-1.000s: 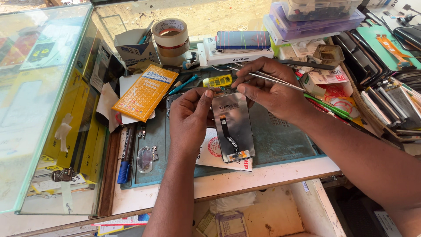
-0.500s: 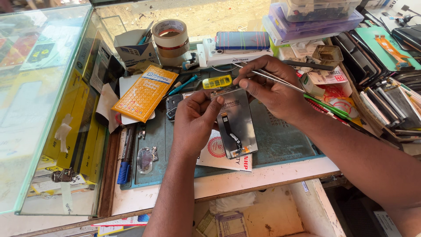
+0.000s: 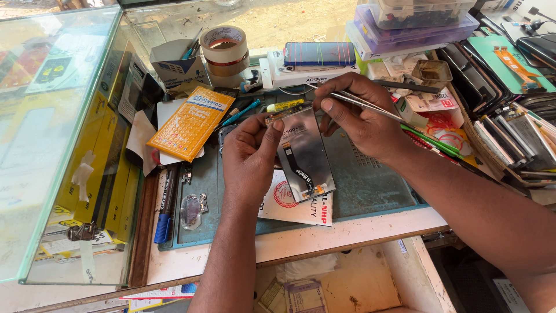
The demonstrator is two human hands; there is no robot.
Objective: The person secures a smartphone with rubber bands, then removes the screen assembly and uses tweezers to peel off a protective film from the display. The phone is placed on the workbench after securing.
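The left hand grips with closed fingers the phone screen panel, tilted above the blue-green work mat. Just behind, the right hand pinches metal tweezers. Farther away stands a tape roll.

A pale workbench fills the middle of the frame, bearing a blue-green repair mat; a tape roll and orange bubble packet lie upper left.
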